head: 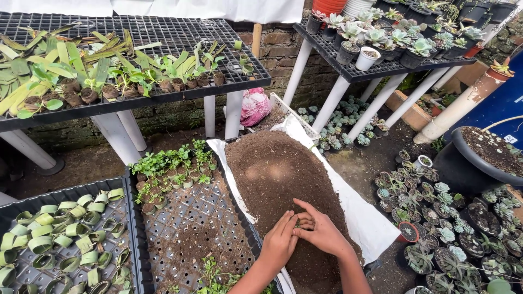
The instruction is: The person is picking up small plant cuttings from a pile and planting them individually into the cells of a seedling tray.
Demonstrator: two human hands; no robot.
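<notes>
Pressing together at lower centre of the frame, the left hand point(280, 243) and right hand point(321, 231) meet over a mound of dark crumbly soil point(278, 179) heaped on a white plastic sheet point(376, 223); their fingers point(305, 209) curl around something small and greenish, too hidden to identify. Both forearms are cut off at the bottom edge. Left of the soil, a black perforated plastic tray point(190, 228) stays mostly bare, with seedlings in rolled leaf cups point(169, 169) at its far end.

Two hands, the left hand point(279, 243) and the right hand point(321, 231), meet over one heap of dark soil point(275, 174) on one white sheet point(370, 220). Two black mesh benches point(180, 30) point(332, 51) stand behind. Two black trays point(190, 228) point(65, 193) lie on the ground, beside one large black pot point(463, 163) and one pink bag point(254, 105).
</notes>
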